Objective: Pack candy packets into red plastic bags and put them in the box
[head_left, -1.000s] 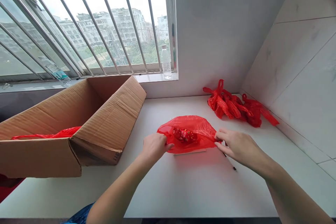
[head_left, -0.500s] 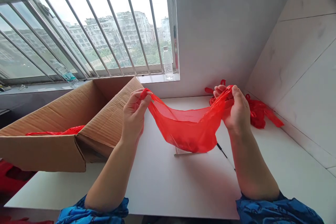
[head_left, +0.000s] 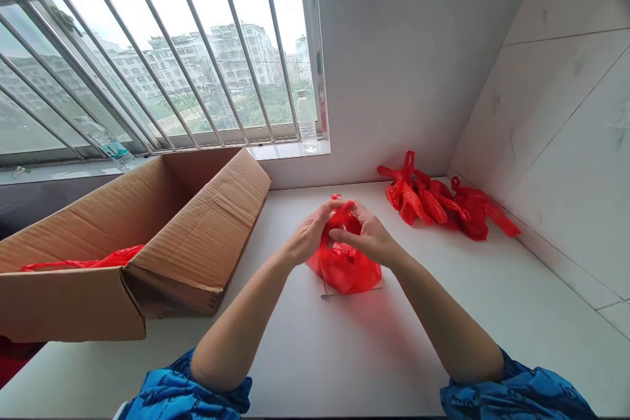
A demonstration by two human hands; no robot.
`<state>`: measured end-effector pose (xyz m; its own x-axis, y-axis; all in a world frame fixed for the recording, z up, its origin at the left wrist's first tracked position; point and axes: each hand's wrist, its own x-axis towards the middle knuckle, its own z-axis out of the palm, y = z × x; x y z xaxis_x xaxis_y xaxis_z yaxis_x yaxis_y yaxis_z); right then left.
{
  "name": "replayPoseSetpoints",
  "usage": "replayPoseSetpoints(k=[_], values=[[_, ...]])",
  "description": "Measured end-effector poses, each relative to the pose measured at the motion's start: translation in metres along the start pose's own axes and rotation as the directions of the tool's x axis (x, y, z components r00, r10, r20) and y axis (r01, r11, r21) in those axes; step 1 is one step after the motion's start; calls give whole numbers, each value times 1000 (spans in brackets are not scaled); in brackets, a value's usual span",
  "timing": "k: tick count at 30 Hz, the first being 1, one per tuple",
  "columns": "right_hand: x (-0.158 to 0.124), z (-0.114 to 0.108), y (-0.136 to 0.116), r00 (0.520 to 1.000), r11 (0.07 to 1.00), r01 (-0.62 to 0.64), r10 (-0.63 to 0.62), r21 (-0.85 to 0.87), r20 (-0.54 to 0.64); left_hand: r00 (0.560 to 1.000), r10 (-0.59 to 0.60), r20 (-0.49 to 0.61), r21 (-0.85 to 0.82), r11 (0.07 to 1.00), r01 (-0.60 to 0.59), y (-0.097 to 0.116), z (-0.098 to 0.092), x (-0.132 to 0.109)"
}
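A red plastic bag (head_left: 347, 269) with something inside rests on the white table (head_left: 344, 354), on top of a thin white card. Both its handles are gathered together above it. My left hand (head_left: 308, 236) and my right hand (head_left: 369, 236) meet over the bag, fingers pinched round the red handles. Both hands are closed on the plastic.
A large open cardboard box (head_left: 132, 236) lies on its side at the left with red plastic (head_left: 83, 261) in it. A pile of tied red bags (head_left: 438, 200) sits at the back right by the tiled wall. A clear bottle (head_left: 306, 121) stands on the window sill.
My hands held the handles wide apart and raised half a second ago. They have now come together low over the bag, bunching the handles in the middle.
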<state>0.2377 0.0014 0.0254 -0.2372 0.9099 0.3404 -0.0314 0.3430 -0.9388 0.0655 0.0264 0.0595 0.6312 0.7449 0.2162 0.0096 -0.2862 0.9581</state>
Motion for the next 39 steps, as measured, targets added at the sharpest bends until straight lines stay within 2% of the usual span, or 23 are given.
replayPoseSetpoints(k=[2, 4, 6, 9, 11, 14, 16, 18, 20, 22, 24, 26, 28, 31, 33, 34, 36, 39], values=[[1, 6, 5, 994, 999, -43, 42, 8, 101, 993, -47, 112, 62, 997, 40, -6, 2, -3], [2, 6, 9, 988, 997, -67, 61, 36, 141, 987, -55, 154, 73, 996, 44, -11, 1, -7], [3, 2, 13, 991, 992, -88, 78, 90, 113, 992, -39, 120, 83, 996, 29, -18, 0, -12], [5, -2, 19, 991, 965, -134, 131, 225, 27, 1000, 1, -30, 58, 998, 1, -33, -1, -17], [6, -2, 23, 985, 929, -165, 171, 330, 10, 995, -8, -101, -65, 998, 2, -44, -1, -18], [5, 1, 25, 983, 894, -179, 183, 411, 30, 989, -101, -105, -274, 959, 69, -54, -3, -17], [3, 0, 24, 986, 920, -167, 145, 355, 88, 984, -148, -101, -311, 944, 110, -55, -4, -17], [1, -2, 22, 985, 968, -131, 103, 214, 136, 985, -143, -98, -251, 961, 115, -54, -5, -18], [-1, -5, 20, 989, 996, -75, 69, 39, 129, 989, -109, -100, -115, 988, 98, -52, -5, -19], [-2, -6, 19, 998, 994, 4, 3, -110, 63, 987, -59, -147, 86, 994, 72, -52, -5, -19], [-4, -6, 17, 995, 968, 92, -96, -232, -8, 972, -6, -233, 310, 947, 81, -52, -4, -19], [-5, -5, 15, 983, 925, 161, -181, -344, -27, 953, 20, -301, 425, 898, 115, -53, -3, -20], [-7, -5, 12, 976, 874, 202, -218, -443, 15, 952, 9, -307, 354, 929, 106, -52, -1, -20], [-7, -8, 9, 962, 793, 255, -266, -553, 62, 974, -46, -220, 16, 999, 51, -49, 2, -20], [-8, -13, 8, 951, 749, 285, -299, -599, 79, 976, -100, -191, -188, 980, 64, -48, 0, -20], [-9, -16, 6, 946, 732, 300, -310, -612, 93, 968, -128, -214, -247, 966, 74, -50, -2, -21], [-13, -24, 2, 945, 715, 316, -297, -624, 139, 928, -166, -333, -282, 957, 70, -57, -11, -21], [-29, -39, -3, 969, 761, 237, -135, -604, 209, 822, -173, -543, -222, 973, 58, -77, -33, -26]])
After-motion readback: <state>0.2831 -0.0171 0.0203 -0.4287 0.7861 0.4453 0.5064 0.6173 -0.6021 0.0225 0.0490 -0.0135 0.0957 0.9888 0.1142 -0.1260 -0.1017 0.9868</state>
